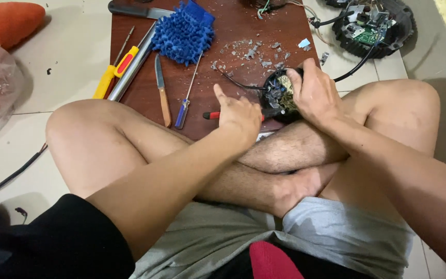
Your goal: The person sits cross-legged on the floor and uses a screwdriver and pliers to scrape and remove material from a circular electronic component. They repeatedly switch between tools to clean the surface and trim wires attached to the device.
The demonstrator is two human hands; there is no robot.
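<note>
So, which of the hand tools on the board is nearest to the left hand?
The red-handled tool: its handle pokes out right beside the left hand. The blue-handled screwdriver, the knife and the yellow screwdriver all lie farther left.

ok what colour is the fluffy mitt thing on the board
Blue, seen in the head view: the mitt.

A home floor used as a makeshift repair spot

Pale floor tiles [68, 62] carry a low brown board [233, 31] strewn with screwdrivers [117, 64], a knife [162, 90], grey debris [256, 51], and an opened round device with exposed circuit boards [372, 26]; the person sits cross-legged.
</note>
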